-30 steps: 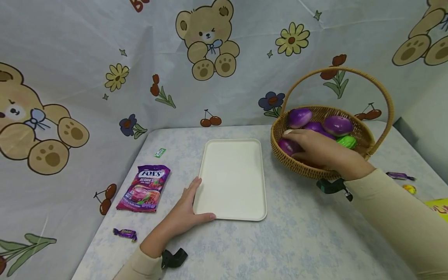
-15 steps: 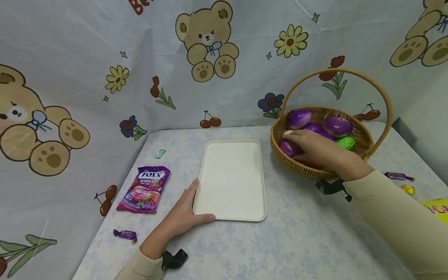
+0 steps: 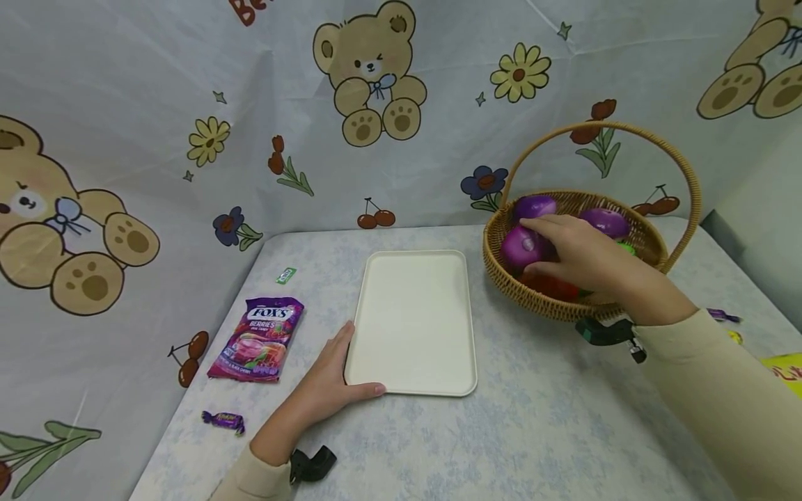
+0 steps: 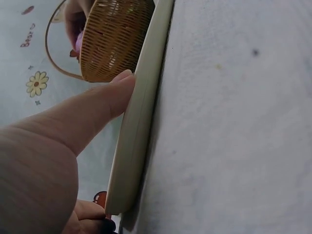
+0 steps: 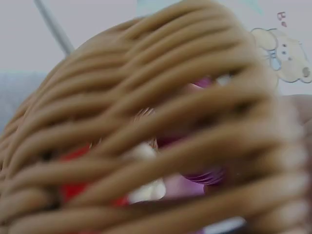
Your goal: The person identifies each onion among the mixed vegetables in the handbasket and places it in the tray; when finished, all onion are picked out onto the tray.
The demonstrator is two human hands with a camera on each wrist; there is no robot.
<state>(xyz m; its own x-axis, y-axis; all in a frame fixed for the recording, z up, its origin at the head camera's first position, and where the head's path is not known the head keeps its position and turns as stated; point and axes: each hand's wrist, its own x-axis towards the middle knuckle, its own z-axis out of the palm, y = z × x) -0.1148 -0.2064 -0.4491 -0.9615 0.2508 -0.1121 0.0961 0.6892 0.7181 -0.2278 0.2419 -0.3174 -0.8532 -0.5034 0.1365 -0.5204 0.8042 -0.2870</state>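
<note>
Right hand (image 3: 583,257) grips a purple onion (image 3: 521,245) at the left inner rim of the basket (image 3: 501,278), beside the tray (image 3: 413,320). Onion axis unclear. Left hand (image 3: 332,379), fingers straight, presses the tray's near-left corner.

Cream tray (image 3: 413,320); tan woven basket (image 3: 539,296) with purple (image 3: 523,247), red (image 3: 551,285) and green pieces; purple candy bag (image 3: 258,339); pale blue-mottled tablecloth (image 3: 501,431); bear-and-flower backdrop (image 3: 370,76).
</note>
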